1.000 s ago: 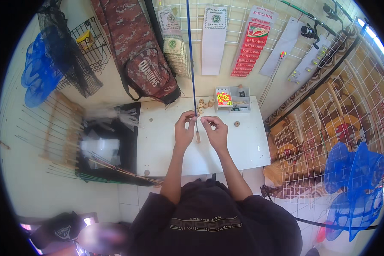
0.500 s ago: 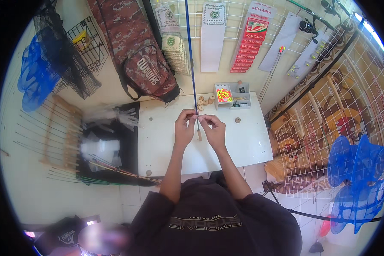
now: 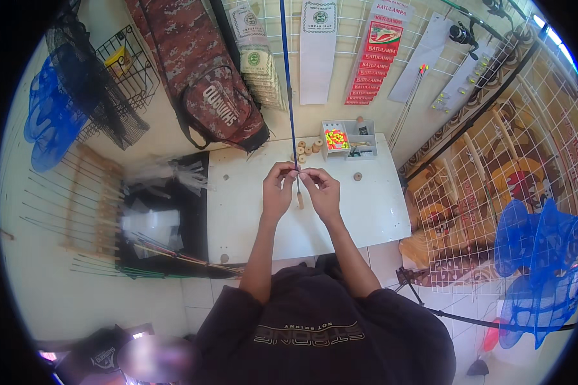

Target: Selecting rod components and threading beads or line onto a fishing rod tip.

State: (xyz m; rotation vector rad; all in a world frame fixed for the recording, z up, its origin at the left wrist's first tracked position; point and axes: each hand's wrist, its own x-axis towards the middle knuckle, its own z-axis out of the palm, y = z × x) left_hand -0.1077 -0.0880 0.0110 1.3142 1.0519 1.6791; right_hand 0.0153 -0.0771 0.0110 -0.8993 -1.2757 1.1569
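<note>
A slim blue fishing rod [image 3: 290, 102] stands in front of me, running up toward the top of the view. Its thin lower part ends in a short wooden or cork handle [image 3: 301, 201] just below my hands. My left hand [image 3: 278, 192] pinches the rod with thumb and fingertips. Close against it, my right hand [image 3: 324, 196] is closed at the same spot, fingertips on the rod. Any small thing between the fingertips is too small to make out. Beyond the hands sit several small wooden spools [image 3: 307, 151], with one more round piece [image 3: 358, 176] to the right.
A grey compartment box [image 3: 374, 142] with bright floats stands at the back of the white table [image 3: 379, 215]. A camouflage rod bag [image 3: 218, 102] hangs at the back wall. Blue nets [image 3: 538, 269] hang on the right rack. Several thin rods [image 3: 173, 256] lie at left.
Both hands keep their pinch on the rod and barely move. The background has shifted slightly upward in the view.
</note>
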